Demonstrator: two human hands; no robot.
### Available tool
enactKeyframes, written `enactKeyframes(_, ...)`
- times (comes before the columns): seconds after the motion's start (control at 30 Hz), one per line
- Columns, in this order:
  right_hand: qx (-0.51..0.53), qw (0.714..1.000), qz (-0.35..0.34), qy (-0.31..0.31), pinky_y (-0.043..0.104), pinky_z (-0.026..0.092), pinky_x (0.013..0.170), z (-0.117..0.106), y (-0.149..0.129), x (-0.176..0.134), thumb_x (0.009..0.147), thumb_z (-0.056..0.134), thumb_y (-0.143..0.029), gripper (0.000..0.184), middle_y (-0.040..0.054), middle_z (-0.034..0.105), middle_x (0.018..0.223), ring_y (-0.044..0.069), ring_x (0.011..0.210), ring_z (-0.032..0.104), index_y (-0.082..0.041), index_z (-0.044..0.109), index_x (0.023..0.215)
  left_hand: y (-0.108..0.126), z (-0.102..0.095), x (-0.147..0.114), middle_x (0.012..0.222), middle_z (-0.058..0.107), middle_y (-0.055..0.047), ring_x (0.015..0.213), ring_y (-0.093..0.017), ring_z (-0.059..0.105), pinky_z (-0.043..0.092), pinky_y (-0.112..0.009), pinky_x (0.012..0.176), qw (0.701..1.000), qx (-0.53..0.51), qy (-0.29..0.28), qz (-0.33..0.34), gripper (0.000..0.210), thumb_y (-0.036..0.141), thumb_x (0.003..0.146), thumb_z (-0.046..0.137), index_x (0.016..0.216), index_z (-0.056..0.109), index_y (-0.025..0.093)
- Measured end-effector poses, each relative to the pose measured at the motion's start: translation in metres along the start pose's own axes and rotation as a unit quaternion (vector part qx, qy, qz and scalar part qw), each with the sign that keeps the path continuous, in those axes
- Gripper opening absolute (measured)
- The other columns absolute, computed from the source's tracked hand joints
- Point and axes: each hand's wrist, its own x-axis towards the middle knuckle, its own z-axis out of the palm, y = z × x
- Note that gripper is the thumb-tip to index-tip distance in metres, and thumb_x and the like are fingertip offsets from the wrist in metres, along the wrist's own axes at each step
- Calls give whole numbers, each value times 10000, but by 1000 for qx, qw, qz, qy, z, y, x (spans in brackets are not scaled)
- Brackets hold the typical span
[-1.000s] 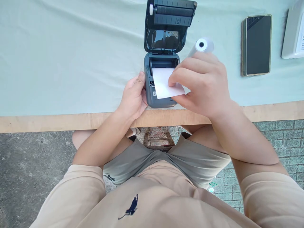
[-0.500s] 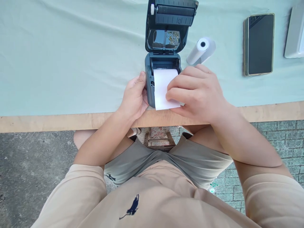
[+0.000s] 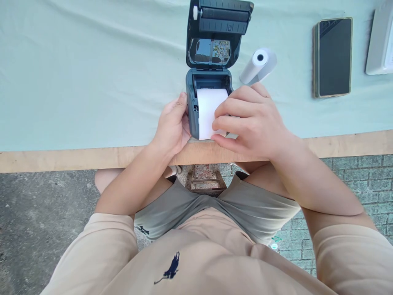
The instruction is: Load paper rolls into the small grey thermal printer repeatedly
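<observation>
A dark label printer [image 3: 192, 119] stands at the table's front edge, its lid [image 3: 211, 51] swung up and back. My left hand [image 3: 173, 123] grips the printer's left side, thumb along the rim. White paper [image 3: 208, 110] lies over the printer's open bay and reaches down to its front edge. With bent fingers, my right hand [image 3: 245, 119] pinches the paper near its lower right end. The printer's right side is partly hidden behind that hand. Just beyond the right hand, a roll of white paper [image 3: 253, 67] lies with its loose end curling out.
A smartphone [image 3: 334, 57] lies on top of another flat thing at the right. Beyond it, a white and grey object [image 3: 380, 45] is cut off by the picture's edge. Pale green cloth [image 3: 92, 82] covers the table, and a bare wooden edge [image 3: 61, 159] runs along the front.
The paper's lower end has drawn back slightly and now sits closer to the printer's front. My right fingers have shifted a little left along it. The lid stays up.
</observation>
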Motion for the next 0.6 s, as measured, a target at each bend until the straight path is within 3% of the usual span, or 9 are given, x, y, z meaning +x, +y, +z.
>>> enactKeyframes(0.13,-5,1000,8,-7,449,320,800,2,2,0,1104,522,-308,269,16,761,1008,249,968,593,-252,571,846,1,-3,-1,816,719,-32,999,-224,815,686,-377,946,1000,4,-9,-14,342,396,1098,496,899,690,197)
enactKeyframes(0.27,-33,998,-26,40,428,325,783,4,5,-1,1090,569,-312,224,9,764,1028,233,952,581,-253,573,874,0,-9,-3,920,776,-38,1148,-268,800,693,-351,926,998,30,-63,10,217,402,915,765,994,708,208)
enactKeyframes(0.37,-34,999,-18,24,434,335,785,2,3,-2,1092,552,-305,229,18,768,1035,241,966,598,-254,580,871,-2,-11,-5,1002,808,-41,1198,-305,787,693,-389,952,994,49,-90,26,407,313,749,919,1086,712,218)
enactKeyframes(0.47,-13,999,-16,25,443,356,767,1,2,-1,1084,552,-306,236,26,768,999,251,949,625,-256,582,856,-3,-12,-5,997,812,-45,1176,-329,795,699,-416,923,994,55,-92,30,463,277,691,960,1077,714,216)
enactKeyframes(0.6,97,981,-6,169,449,457,769,4,12,5,1027,611,-295,146,24,752,929,235,847,640,-268,583,887,-3,-14,-3,1041,823,-54,1183,-333,792,699,-401,914,993,61,-96,21,502,346,657,994,1061,725,219)
